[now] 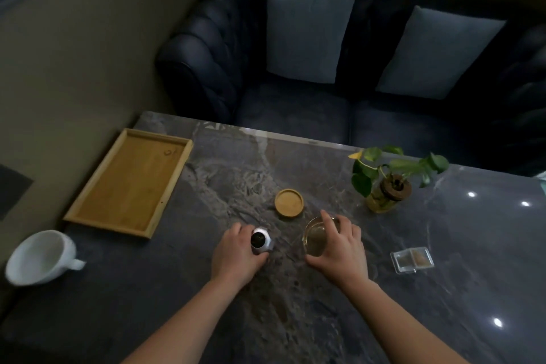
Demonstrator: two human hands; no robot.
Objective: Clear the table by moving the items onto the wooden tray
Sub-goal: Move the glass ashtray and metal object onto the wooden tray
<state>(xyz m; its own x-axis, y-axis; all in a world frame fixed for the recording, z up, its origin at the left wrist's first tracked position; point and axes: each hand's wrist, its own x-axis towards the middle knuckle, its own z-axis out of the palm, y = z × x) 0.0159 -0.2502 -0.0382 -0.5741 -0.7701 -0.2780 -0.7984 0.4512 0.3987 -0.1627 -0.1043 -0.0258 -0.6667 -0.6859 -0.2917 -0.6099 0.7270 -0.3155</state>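
In a dim lounge, before a dark sofa (295, 115) with two pale cushions (307, 35), a person works at a marble-topped desk (280, 310). The left hand (233, 257) grips a small silvery jar (261, 241) with a dark top. The right hand (339, 248) curls round a clear glass cup (314, 238) just beside it. Both items stand on the desk, near its middle.

The wooden tray (127, 177) holds nothing and lies to the far left of both hands, its long axis running near to far. The left hand is the nearer to it, so the jar looks the likelier first delivery, while the glass would have to cross in front of the left arm.

A round wooden coaster (289, 203) sits just beyond the hands. A white cup (41, 257) lies at the near left, and a clear plastic box (412, 260) at the right.
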